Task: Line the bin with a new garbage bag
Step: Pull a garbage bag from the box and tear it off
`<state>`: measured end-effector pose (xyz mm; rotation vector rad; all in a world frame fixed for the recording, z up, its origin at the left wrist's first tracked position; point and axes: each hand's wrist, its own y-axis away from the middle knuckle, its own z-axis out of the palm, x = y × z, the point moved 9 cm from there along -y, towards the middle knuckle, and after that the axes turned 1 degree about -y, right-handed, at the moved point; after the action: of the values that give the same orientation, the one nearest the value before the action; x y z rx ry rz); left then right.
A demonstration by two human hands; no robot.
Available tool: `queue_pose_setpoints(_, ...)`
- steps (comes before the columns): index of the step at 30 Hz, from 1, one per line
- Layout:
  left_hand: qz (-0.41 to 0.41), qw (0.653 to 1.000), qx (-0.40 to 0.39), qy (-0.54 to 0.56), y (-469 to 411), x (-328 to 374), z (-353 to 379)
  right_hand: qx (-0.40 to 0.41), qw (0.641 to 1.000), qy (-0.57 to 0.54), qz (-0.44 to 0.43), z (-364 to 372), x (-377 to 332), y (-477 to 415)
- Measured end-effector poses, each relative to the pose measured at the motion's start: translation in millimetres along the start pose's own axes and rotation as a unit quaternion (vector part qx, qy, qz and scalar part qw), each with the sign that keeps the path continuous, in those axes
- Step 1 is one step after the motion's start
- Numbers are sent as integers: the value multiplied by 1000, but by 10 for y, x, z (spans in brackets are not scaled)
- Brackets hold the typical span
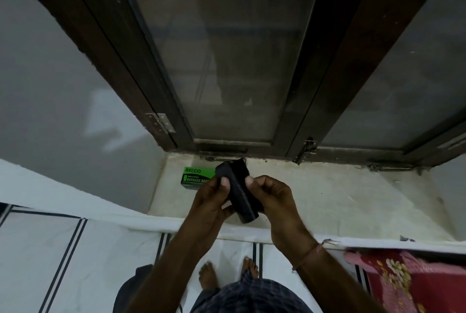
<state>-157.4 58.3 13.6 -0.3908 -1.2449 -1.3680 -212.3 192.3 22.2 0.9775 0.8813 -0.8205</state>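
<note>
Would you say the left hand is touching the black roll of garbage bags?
Touching. The head view shows the left hand with its thumb pressed flat on the black roll.

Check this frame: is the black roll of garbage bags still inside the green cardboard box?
No, both hands, left hand and right hand, hold the black roll above the sill, outside the green box.

Black bag roll; green box w/ black lettering; white sheet, dark stripes; red floral cloth.
</note>
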Motion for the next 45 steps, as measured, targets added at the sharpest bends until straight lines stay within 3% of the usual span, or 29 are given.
queue_pose_setpoints(3, -39, 998, 13, 50, 30, -94, 26, 27, 999, -3, 36, -51, 84, -30)
queue_pose_setpoints(10, -82, 996, 0, 27, 65, -207, 110, 61, 996, -31, 50, -97, 130, -25)
queue_pose_setpoints(13, -93, 995, -18, 28, 95, -242, 165, 17, 997, -55, 53, 0, 112, 30)
queue_pose_setpoints(16, -84, 995, -24, 41, 103, -244, 139, -27, 998, 56, 7, 72, 26, 10)
queue_pose_setpoints(20, -79, 995, -23, 48, 76, -190, 118, 46, 988, 150, -12, -39, 1, -122)
queue_pose_setpoints(25, -66, 997, -10, 45, 36, -45, 111, 69, 990, 119, 25, -1, -25, -218)
queue_pose_setpoints(30, -60, 996, -4, 64, 52, 31, 70, 103, 988, 118, 7, 8, -150, -270)
queue_pose_setpoints(33, -58, 997, -5, 58, 99, 39, 29, 41, 995, 88, 20, 111, -132, -239)
queue_pose_setpoints(36, -44, 999, -14, 26, 135, 67, 36, -49, 990, 131, 34, 258, -83, -150)
queue_pose_setpoints(45, -61, 998, 4, 5, 150, 59, -43, 38, 986, 159, 26, 116, -10, -230)
